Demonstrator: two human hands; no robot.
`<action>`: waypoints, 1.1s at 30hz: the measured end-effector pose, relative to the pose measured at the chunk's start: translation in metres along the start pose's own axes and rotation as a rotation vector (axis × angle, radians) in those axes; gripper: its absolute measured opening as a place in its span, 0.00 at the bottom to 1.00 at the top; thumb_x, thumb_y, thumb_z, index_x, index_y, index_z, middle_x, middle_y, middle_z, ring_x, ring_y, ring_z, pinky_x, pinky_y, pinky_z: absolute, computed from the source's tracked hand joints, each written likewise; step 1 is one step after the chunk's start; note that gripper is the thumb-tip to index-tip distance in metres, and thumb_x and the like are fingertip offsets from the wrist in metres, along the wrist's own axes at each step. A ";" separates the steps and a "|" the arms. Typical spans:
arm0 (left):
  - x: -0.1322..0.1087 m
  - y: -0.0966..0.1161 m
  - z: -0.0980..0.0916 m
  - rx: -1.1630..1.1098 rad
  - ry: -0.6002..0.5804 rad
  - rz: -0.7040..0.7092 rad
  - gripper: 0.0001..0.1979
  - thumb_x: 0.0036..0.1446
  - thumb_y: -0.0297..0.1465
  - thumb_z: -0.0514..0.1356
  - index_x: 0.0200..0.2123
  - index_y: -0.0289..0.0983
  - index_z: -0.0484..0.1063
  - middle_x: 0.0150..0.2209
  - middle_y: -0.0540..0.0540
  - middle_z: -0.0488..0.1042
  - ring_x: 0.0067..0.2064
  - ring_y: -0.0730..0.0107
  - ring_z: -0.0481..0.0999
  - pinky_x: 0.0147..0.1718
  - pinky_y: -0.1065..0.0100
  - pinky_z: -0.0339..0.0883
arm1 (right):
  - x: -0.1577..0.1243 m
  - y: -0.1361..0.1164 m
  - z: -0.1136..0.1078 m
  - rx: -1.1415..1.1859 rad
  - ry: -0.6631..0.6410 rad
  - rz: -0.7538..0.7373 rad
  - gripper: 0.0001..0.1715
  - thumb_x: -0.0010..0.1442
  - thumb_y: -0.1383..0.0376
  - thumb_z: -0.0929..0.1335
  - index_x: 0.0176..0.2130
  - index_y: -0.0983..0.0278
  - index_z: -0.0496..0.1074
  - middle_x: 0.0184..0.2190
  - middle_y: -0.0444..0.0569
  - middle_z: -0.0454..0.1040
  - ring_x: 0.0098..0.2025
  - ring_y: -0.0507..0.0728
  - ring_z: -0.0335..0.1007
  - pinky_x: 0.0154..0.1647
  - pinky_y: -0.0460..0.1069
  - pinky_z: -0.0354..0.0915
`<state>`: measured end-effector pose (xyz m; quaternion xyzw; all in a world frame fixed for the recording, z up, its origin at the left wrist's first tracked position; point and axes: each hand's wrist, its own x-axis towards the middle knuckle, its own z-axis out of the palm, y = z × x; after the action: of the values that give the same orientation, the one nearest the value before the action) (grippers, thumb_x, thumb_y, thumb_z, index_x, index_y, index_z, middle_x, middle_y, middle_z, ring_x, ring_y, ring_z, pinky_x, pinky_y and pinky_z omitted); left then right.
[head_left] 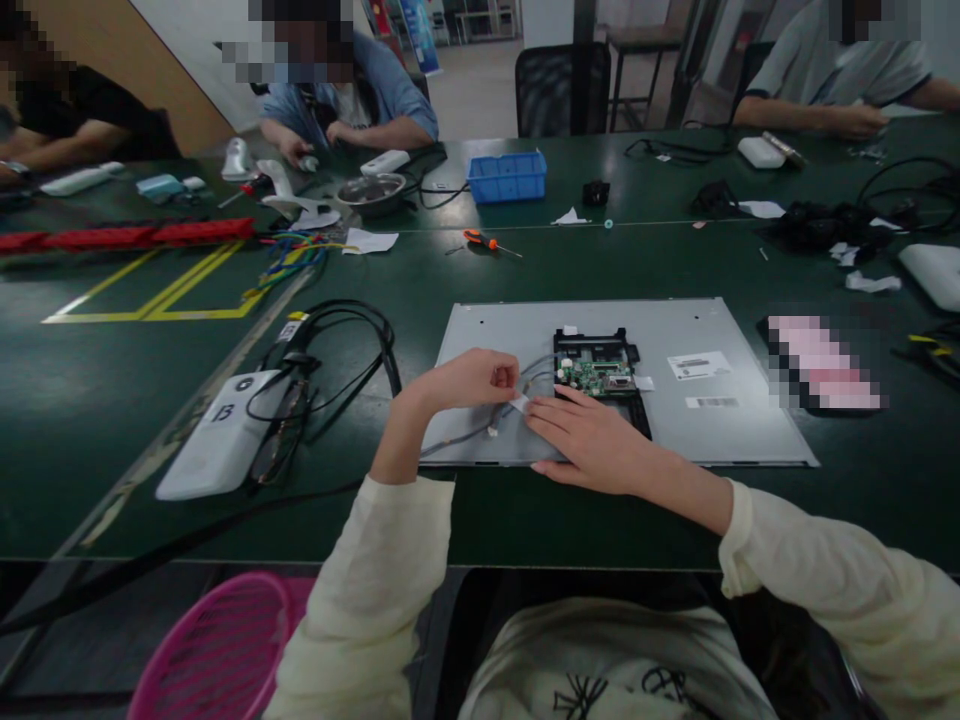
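A flat silver panel (712, 430) lies on the table before me, with a green circuit board (600, 375) in a black frame (641, 415) at its middle. Grey cables (465, 437) run from the board's left side across the panel. Above these cables, my left hand (472, 382) is closed, its fingertips pinching a small white piece of tape (520, 402). My right hand (592, 440) lies flat with fingers stretched out, its fingertips by the tape's other end and its palm covering the frame's lower part. What lies under that palm is hidden.
Left of the panel are a white device (221, 435) and coiled black cable (360, 310). An orange screwdriver (484, 240), a blue basket (506, 178) and a metal bowl (373, 195) lie farther back. A phone (825, 365) rests at right. Several people sit across the table.
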<state>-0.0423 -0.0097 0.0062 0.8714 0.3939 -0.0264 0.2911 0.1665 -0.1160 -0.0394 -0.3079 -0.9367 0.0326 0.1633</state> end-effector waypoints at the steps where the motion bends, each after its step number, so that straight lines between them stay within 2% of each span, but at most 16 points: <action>1: 0.000 0.001 0.000 0.004 -0.002 -0.008 0.07 0.51 0.34 0.59 0.31 0.37 0.72 0.25 0.51 0.72 0.29 0.72 0.69 0.30 0.71 0.59 | 0.000 0.000 0.000 0.007 0.004 0.000 0.32 0.67 0.52 0.59 0.57 0.74 0.67 0.59 0.61 0.68 0.62 0.63 0.61 0.68 0.60 0.48; 15: 0.003 -0.009 0.001 -0.062 -0.038 -0.029 0.08 0.50 0.33 0.58 0.33 0.36 0.72 0.26 0.51 0.71 0.30 0.72 0.70 0.32 0.71 0.62 | -0.001 -0.004 0.001 0.039 0.003 0.013 0.28 0.67 0.54 0.59 0.56 0.72 0.66 0.59 0.62 0.67 0.62 0.62 0.62 0.66 0.60 0.52; 22: 0.003 -0.019 0.000 -0.070 -0.025 -0.043 0.09 0.50 0.34 0.58 0.33 0.36 0.72 0.27 0.51 0.73 0.31 0.71 0.71 0.32 0.71 0.63 | -0.002 -0.006 0.000 0.046 -0.003 0.016 0.28 0.67 0.54 0.59 0.55 0.72 0.68 0.59 0.62 0.67 0.61 0.62 0.63 0.66 0.60 0.52; 33: 0.000 -0.022 -0.003 -0.038 0.034 -0.046 0.09 0.50 0.33 0.57 0.32 0.36 0.74 0.26 0.50 0.73 0.30 0.71 0.70 0.31 0.71 0.62 | -0.006 -0.008 -0.003 0.092 0.020 0.021 0.24 0.67 0.56 0.60 0.53 0.71 0.70 0.56 0.62 0.71 0.58 0.61 0.67 0.65 0.60 0.54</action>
<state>-0.0583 0.0032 -0.0013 0.8569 0.4190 -0.0107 0.3001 0.1674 -0.1258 -0.0371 -0.3100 -0.9294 0.0742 0.1863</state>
